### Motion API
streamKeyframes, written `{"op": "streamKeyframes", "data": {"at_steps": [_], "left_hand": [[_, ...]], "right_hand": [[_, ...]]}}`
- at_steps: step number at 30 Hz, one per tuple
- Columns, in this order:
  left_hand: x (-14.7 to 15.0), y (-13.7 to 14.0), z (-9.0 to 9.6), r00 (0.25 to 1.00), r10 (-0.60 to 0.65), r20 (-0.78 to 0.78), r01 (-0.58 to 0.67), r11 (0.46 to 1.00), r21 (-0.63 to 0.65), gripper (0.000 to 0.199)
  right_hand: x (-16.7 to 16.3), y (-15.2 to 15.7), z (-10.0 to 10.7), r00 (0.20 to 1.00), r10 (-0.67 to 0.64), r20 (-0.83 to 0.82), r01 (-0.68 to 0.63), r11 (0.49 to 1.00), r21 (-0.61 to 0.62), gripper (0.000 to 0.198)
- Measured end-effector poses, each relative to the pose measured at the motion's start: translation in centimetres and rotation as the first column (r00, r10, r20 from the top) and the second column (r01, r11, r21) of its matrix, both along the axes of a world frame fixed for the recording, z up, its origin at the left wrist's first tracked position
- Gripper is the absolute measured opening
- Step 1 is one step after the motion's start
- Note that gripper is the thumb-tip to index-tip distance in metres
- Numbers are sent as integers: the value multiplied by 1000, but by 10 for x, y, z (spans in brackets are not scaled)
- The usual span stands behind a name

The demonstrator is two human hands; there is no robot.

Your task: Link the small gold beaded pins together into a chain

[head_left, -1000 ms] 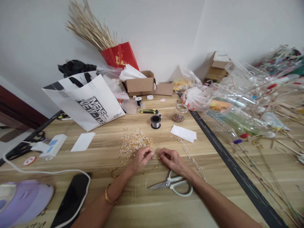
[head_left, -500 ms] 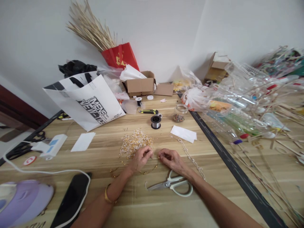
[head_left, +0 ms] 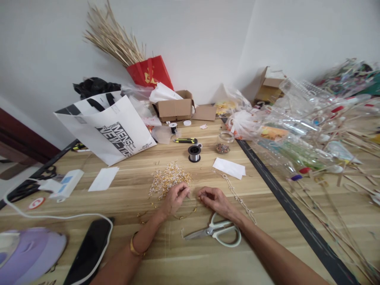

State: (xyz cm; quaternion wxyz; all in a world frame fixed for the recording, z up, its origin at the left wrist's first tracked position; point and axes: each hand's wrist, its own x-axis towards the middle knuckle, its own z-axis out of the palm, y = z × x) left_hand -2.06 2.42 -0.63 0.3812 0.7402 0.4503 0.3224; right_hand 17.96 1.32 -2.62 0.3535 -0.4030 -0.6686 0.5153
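My right hand is closed in a pinch on the upper end of a string of gold beads. From there the string curves down and passes behind my left wrist, with more of it showing to the left. My left hand has its fingers pinched together a short gap away; what they hold is too small to make out. A pile of small gold and clear beads lies just beyond my left hand. Scissors with pale handles rest below my right hand, and a clear beaded chain lies to its right.
Beyond the hands are a wire spool, a glass jar of beads, a yellow-black utility knife and folded white paper. A white paper bag stands left. Plastic bottles crowd the right; a black phone lies front left.
The view has shifted very slightly. Both hands stay in nearly the same place and pose, and the things on the table have not moved.
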Motion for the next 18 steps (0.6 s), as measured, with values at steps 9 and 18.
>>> {"op": "streamKeyframes", "data": {"at_steps": [9, 18], "left_hand": [[0, 2, 0, 1000, 4, 22, -5, 1000, 14, 29], [0, 2, -1, 1000, 23, 18, -23, 1000, 3, 29]], "right_hand": [[1, 2, -2, 998, 22, -66, -26, 997, -69, 15], [0, 2, 1, 997, 22, -78, -28, 996, -81, 11]]}}
